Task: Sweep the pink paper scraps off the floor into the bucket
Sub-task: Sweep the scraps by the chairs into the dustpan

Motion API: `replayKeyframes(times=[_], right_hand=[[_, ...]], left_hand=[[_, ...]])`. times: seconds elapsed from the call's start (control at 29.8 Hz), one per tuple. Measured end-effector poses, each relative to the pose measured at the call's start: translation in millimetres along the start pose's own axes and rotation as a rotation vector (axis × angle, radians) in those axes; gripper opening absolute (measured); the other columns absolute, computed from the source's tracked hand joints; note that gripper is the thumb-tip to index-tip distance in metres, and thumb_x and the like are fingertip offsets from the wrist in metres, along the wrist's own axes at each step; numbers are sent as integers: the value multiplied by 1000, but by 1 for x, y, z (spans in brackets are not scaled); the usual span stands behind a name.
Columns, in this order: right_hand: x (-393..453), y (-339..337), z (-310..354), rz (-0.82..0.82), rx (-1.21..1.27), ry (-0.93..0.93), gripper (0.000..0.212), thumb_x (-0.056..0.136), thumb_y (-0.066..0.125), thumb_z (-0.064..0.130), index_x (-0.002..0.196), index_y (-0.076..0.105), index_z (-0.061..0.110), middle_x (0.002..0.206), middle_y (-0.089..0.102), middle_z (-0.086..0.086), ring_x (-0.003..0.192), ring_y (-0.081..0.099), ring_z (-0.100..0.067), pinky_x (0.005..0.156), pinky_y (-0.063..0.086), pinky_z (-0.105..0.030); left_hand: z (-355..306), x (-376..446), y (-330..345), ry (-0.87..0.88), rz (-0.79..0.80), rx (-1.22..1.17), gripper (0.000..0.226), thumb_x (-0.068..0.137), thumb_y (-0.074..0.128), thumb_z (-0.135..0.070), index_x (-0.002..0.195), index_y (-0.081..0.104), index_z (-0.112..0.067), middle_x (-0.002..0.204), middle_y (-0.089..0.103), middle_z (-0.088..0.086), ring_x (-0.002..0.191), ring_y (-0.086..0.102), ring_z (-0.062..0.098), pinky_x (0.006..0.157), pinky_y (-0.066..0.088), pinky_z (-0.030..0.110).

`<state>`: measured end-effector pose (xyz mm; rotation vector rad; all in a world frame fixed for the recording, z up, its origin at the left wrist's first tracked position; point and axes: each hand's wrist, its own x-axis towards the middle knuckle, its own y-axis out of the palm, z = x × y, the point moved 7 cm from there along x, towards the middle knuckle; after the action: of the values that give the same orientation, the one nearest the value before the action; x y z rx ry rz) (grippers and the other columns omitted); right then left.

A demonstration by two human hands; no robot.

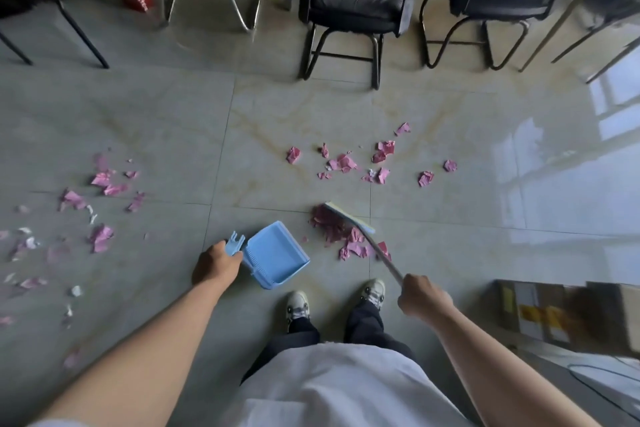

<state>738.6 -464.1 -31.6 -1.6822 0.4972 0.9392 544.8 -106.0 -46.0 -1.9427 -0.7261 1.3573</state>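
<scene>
The left hand (216, 265) has its grip closed round the blue dustpan (277, 255) handle; the right hand (420, 295) grips the broom (349, 217). Beside the dustpan's open mouth lies a scrap pile (341, 234): keep the lip flat, sweep short strokes inward. No bucket in view.

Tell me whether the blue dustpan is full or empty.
Empty: the blue plastic dustpan shows a bare tray; the pink paper scraps lie outside it.

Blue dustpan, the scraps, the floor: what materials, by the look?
Blue dustpan: likely moulded plastic, matte, uniform colour with ribbed moulded teeth at its back edge. Pink scraps: thin paper, crumpled and torn-edged, some showing white undersides. Floor: glossy tile, marble-like veining, grout lines, window reflections.
</scene>
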Motion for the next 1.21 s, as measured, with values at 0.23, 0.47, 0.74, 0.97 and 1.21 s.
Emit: replayKeyframes(times=[0.23,0.47,0.74,0.97,1.21], right_hand=[[-12,40,-39,23,177,170,38,85,38,16,121,51,14,112,63,-13,99,63,-31,76,51,-33],[-9,80,-69,101,534,401,40,88,39,9,124,54,-3,82,62,-13,58,60,-23,47,45,-24],[-15,105,-7,248,886,544,37,95,38,4,130,48,-5,73,44,-7,64,48,-18,46,37,-21],[-24,87,84,317,1043,404,41,90,47,-2,130,47,-10,69,42,-3,55,42,-12,28,37,-10],[-27,57,159,325,974,368,11,88,50,2,80,49,10,65,46,-2,51,43,-11,33,39,-15]], left_hand=[[20,2,-2,41,29,48,18,89,54,-26,99,65,-15,102,68,12,91,62,32,72,45,31],[33,0,-16,27,-49,43,20,89,56,-26,103,64,-12,107,67,16,96,62,36,75,44,33],[26,29,-37,141,-65,184,20,89,55,-31,96,57,-13,105,66,18,97,60,39,76,45,36],[-6,77,-41,364,63,346,26,89,53,-32,108,59,-16,109,66,15,97,61,36,76,47,35],[-17,119,-33,451,179,413,38,92,51,-30,128,54,-20,120,64,14,106,61,34,82,48,34]])
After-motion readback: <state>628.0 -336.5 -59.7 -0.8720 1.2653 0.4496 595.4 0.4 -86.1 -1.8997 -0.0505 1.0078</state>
